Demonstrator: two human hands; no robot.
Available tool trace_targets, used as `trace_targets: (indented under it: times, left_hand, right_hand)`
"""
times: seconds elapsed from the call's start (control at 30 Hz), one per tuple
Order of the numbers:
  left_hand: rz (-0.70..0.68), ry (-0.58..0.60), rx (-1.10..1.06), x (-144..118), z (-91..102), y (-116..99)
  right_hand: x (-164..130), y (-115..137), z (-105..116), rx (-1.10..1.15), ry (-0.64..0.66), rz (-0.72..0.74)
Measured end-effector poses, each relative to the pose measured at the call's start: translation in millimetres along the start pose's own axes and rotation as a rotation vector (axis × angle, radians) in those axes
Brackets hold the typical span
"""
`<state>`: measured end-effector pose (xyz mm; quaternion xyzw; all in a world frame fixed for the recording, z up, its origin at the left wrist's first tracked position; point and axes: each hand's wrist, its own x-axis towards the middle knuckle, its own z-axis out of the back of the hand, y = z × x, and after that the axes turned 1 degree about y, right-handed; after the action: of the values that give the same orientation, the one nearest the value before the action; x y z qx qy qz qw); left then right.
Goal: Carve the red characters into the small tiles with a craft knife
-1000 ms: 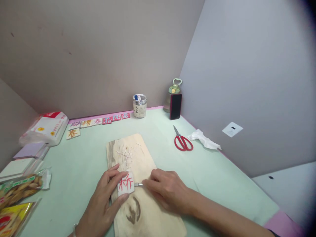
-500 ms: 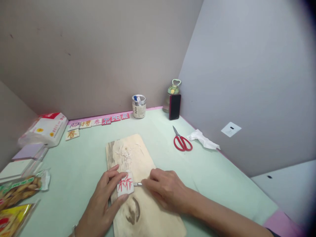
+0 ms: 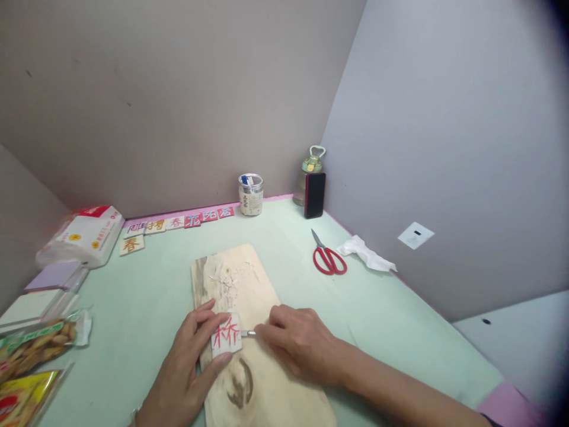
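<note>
Left hand (image 3: 184,370) pins small white block (image 3: 226,334) with red character on wooden board (image 3: 249,296), fingers closed round its edges. Right hand (image 3: 302,344) just right, fingers gripping carving knife (image 3: 249,334); blade lies left-right, tip touching block's right edge.

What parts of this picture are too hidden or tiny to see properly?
- Head view: the thin metal tool; the right hand covers its handle.
- White square tile with a red character: left hand fingers hide its edges.
- Clear labelled jar: print too small.
- Yellow packet: cut off by the edge.
</note>
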<state>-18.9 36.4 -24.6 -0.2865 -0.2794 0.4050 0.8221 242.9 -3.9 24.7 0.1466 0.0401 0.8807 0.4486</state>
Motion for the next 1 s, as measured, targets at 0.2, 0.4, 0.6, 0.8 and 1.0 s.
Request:
trace_targets:
  times: [0.2,0.4,0.6,0.8,1.0]
  left_hand:
    - [0.002,-0.003,0.009,0,-1.6,2]
    - [-0.002,-0.004,0.015,1,-1.3,2]
    - [-0.054,-0.026,0.043,3,0.3,2]
    - [-0.083,-0.045,0.076,6,3.2,-4]
    - [-0.087,-0.052,0.063,5,4.3,-6]
  right_hand:
    - [2,-5,-1,-0.021,0.013,0.027]
    - [4,-9,3,0.009,0.070,0.022]
    - [8,0,8,-0.172,0.071,0.094]
    - [11,5,10,-0.174,0.104,0.156]
    - [12,4,8,-0.138,0.140,0.114]
